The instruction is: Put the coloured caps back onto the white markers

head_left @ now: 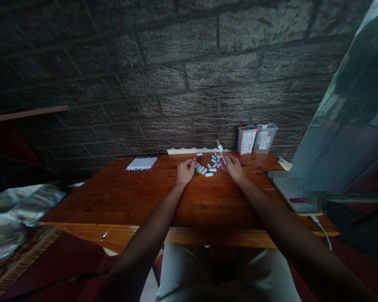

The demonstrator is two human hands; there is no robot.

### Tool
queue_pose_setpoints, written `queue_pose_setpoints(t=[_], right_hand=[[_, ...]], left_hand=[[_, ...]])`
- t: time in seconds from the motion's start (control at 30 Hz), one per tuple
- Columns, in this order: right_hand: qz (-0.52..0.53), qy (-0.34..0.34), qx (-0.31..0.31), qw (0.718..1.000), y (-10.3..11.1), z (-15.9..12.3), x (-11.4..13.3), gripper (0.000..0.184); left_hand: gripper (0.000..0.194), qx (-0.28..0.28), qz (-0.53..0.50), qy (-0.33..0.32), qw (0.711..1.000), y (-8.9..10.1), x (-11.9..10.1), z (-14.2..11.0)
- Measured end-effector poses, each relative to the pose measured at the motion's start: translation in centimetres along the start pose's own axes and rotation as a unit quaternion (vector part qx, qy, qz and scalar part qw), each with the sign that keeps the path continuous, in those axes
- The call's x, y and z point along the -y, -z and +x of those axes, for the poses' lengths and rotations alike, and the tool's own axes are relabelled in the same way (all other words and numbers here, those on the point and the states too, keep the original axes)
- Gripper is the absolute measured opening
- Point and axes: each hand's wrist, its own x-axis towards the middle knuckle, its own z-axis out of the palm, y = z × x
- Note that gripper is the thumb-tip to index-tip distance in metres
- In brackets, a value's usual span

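Note:
My right hand [233, 167] is closed around a white marker [220, 149], which tilts up and to the left with its narrow end away from me. Several loose white marker caps [209, 174] with coloured ends lie scattered on the wooden table between my hands. At the left edge of these caps is my left hand [185, 171], its thumb and fingers drawn together; whatever is in them, if anything, is too small to make out. Farther left, several white markers [142, 163] lie side by side in a row.
At the back right stand a clear container with colourful markers [247, 140] and another clear container [266, 139]. A laptop [297, 193] with a white cable [321, 230] sits on the table's [129, 201] right end. Behind rises a stone-block wall [164, 84]; a mesh curtain [337, 126] hangs right.

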Motion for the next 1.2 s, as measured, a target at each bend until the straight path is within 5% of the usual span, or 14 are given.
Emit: queue_pose_setpoints(t=[0.17,0.47,0.9,1.2], right_hand=[[0.017,0.029,0.042,0.999,-0.3,-0.3,-0.6,0.042],[0.001,-0.003,0.059,0.998,-0.5,-0.6,-0.5,0.048],[-0.055,0.016,-0.025,0.998,-0.1,-0.3,0.2,0.057],[-0.005,-0.027,0.05,0.998,-0.3,-0.6,0.1,0.056]], left_hand=[[0.038,0.0,-0.002,0.002,1.0,0.1,-0.1,0.0],[0.038,0.002,-0.009,-0.002,1.0,0.1,-0.1,-0.1],[0.038,0.006,-0.007,0.0,1.0,0.0,-0.1,-0.1],[0.038,0.006,-0.008,0.0,1.0,0.0,0.0,-0.1]])
